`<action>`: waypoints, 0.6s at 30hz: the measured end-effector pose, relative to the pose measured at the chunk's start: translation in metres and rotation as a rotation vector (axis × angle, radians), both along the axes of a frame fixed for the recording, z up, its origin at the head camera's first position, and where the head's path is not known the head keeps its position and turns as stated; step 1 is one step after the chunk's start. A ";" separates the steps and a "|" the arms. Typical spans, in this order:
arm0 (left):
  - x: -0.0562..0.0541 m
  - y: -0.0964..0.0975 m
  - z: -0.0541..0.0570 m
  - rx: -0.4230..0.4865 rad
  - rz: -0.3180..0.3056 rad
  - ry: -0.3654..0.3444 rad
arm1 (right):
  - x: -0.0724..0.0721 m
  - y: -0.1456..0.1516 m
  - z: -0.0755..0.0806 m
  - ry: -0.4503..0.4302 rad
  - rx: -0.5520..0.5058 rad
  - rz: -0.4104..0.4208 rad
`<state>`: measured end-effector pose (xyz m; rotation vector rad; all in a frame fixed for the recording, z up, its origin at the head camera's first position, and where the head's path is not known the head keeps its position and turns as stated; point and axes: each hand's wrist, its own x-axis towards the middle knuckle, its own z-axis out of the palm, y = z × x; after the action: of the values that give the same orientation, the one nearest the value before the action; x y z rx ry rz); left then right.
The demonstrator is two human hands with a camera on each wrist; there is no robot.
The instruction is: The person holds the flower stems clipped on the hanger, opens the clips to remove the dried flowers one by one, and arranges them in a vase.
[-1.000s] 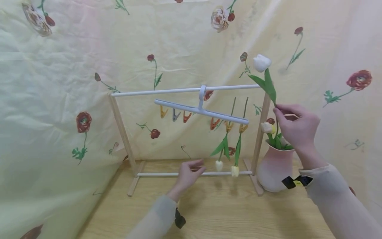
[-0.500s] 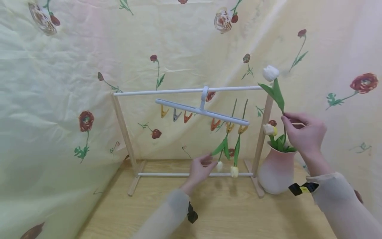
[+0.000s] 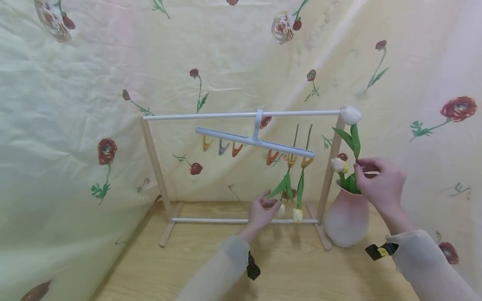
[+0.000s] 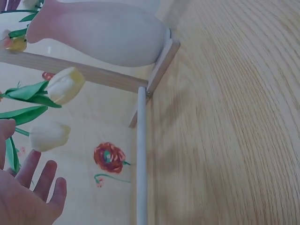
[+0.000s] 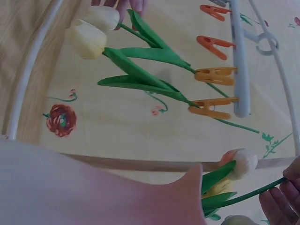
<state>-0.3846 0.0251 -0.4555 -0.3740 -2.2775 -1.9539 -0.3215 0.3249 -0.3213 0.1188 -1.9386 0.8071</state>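
Observation:
My right hand (image 3: pixel 382 179) pinches the green stem of a white tulip (image 3: pixel 351 116), which stands upright above the pink-and-white vase (image 3: pixel 348 219). In the right wrist view its stem (image 5: pixel 253 193) runs down into the vase mouth, among other tulips. My left hand (image 3: pixel 261 211) is beside a white tulip (image 4: pixel 49 136) hanging head down, its fingers (image 4: pixel 46 180) spread near the bloom and stem. A second pale yellow tulip (image 3: pixel 298 215) hangs to its right. Yellow-orange clothespins (image 5: pixel 214 76) hold both stems on a tilted light-blue hanger (image 3: pixel 233 136). Firm finger contact cannot be made out.
The hanger hooks over the white top bar (image 3: pixel 203 116) of a wooden-legged rack (image 3: pixel 154 163). Several other clips hang from it, including a grey one (image 3: pixel 222 147). A lower bar (image 3: pixel 214 220) crosses near the wooden tabletop (image 3: pixel 150 276). Flowered cloth (image 3: pixel 229 50) surrounds the table.
My right hand first shifts right, then lowers the white tulip toward the vase. My left hand moves right, up to the hanging white tulip, whose bloom has shifted slightly right.

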 end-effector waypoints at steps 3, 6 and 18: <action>0.000 0.004 -0.001 0.010 -0.010 0.000 | -0.001 0.003 -0.006 -0.006 0.023 -0.002; -0.001 0.007 -0.001 0.019 -0.016 -0.005 | -0.002 0.006 -0.011 -0.020 0.037 0.002; 0.001 0.016 0.000 0.109 -0.041 -0.042 | -0.007 0.014 -0.030 -0.052 0.085 -0.016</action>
<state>-0.3831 0.0414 -0.4556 -0.3740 -2.1926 -2.1138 -0.3281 0.3387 -0.3517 0.1338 -2.0209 0.7240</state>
